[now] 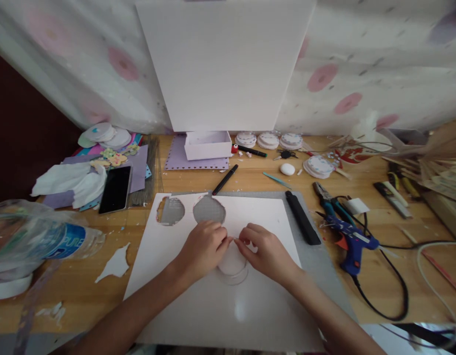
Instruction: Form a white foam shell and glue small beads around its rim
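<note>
My left hand (pixel 205 246) and my right hand (pixel 264 249) meet over a white sheet (pixel 261 305). Thumbs and fingers of both pinch the upper edge of a round white disc (pixel 231 259), whose material I cannot make out. Beneath the disc, part of a curved outline shows on the sheet. Two rough-edged round openings are cut in the sheet beyond my left hand, and the grey cutting mat (pixel 209 209) shows through them. To the right of my right hand, a black-handled tool (pixel 302 219) lies on the mat.
A blue glue gun (pixel 355 241) with its cord and pliers (pixel 324 199) lie right. A black pen (pixel 225 180), teal tweezers (pixel 276 180) and a white box (pixel 208 145) are beyond the sheet. Left are a phone (pixel 116 190), a plastic bottle (pixel 65 239) and a white scrap (pixel 115 264).
</note>
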`<act>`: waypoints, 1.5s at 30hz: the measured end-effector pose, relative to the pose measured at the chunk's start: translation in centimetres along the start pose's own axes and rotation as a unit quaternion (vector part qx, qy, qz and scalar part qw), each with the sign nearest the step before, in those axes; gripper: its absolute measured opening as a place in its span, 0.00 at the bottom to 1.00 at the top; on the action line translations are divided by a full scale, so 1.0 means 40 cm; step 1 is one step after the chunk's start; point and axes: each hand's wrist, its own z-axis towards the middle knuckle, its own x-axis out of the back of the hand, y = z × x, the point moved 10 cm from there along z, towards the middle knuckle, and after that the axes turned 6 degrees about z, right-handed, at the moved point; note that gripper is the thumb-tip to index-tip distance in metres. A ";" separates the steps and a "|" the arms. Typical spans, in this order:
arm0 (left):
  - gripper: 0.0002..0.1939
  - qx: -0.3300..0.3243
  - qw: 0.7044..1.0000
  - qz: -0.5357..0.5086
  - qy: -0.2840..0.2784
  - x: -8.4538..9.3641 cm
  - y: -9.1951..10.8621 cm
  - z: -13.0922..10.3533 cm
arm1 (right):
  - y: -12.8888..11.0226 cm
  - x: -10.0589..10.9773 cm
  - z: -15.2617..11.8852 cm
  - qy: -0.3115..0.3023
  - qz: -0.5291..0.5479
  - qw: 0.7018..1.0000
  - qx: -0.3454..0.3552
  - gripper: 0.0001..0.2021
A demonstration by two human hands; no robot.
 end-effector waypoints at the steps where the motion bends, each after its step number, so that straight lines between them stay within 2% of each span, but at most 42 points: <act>1: 0.13 -0.001 1.000 0.001 -0.002 -0.001 0.001 0.000 | -0.003 -0.002 0.001 -0.002 -0.010 1.000 0.006 0.09; 10: 0.14 0.001 1.000 0.007 0.008 0.004 0.005 0.003 | -0.028 0.002 -0.007 0.036 -0.093 0.993 0.065 0.12; 19: 0.15 0.024 1.000 0.005 0.010 -0.002 0.008 0.016 | -0.056 0.005 -0.025 0.106 -0.192 0.971 0.097 0.14; 24: 0.14 0.023 0.997 -0.078 -0.006 0.001 -0.009 0.020 | -0.046 0.014 -0.032 0.124 -0.160 0.977 0.074 0.14; 28: 0.15 0.039 0.996 -0.085 -0.015 0.012 -0.033 0.015 | -0.039 0.026 -0.037 0.136 -0.108 0.983 0.056 0.13; 31: 0.14 0.008 0.997 -0.076 -0.020 0.021 -0.021 0.015 | -0.030 0.025 -0.029 0.113 -0.076 0.990 0.045 0.12; 34: 0.15 -0.027 0.997 -0.071 -0.019 0.030 -0.001 0.016 | -0.020 0.019 -0.011 0.061 -0.059 0.996 0.040 0.12; 39: 0.14 -0.060 0.996 -0.057 -0.021 0.026 0.015 0.016 | -0.033 -0.004 0.012 -0.041 -0.088 0.991 0.088 0.14; 42: 0.13 -0.045 0.998 -0.046 -0.025 0.018 0.003 0.017 | -0.038 -0.017 0.012 -0.067 -0.122 0.984 0.108 0.16; 45: 0.15 -0.007 1.000 -0.015 -0.018 0.015 -0.018 0.018 | -0.025 -0.018 0.011 -0.044 -0.140 0.986 0.085 0.16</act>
